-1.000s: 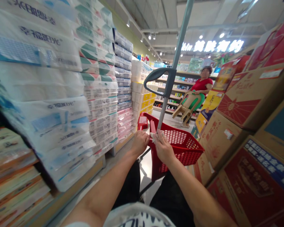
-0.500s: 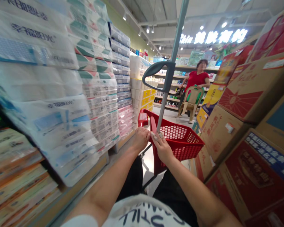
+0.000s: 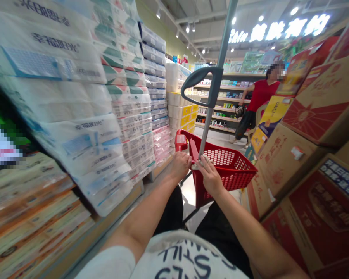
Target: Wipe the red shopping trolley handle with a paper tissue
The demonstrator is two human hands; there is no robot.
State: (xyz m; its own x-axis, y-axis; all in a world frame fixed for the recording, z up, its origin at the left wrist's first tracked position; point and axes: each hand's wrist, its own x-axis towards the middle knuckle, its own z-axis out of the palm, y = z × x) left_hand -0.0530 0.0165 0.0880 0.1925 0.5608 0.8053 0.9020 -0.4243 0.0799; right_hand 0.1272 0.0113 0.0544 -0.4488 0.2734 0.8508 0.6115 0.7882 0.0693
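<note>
A red plastic shopping cart (image 3: 232,176) with a perforated basket stands right in front of me. My left hand (image 3: 180,164) is closed round the cart's handle, beside its red corner piece (image 3: 181,141). Against the same bar, close to the foot of the grey pole, my right hand (image 3: 211,176) presses a pale, crumpled cloth (image 3: 195,166); its fingers partly cover it. The two hands nearly meet. A grey metal pole (image 3: 206,133) rises from the cart past my view, with a dark grey loop grip (image 3: 215,87) on it.
Tall stacks of wrapped tissue packs (image 3: 95,139) line the left side on low pallets. Cardboard cartons (image 3: 317,104) are piled on the right. Ahead, a person in a red top (image 3: 261,95) stands by a chair (image 3: 260,114), before stocked shelves (image 3: 218,102).
My view has turned slightly left, so cart, hands and stacks sit further right. The person ahead has shifted right, partly behind the cartons. Both hands remain at the handle.
</note>
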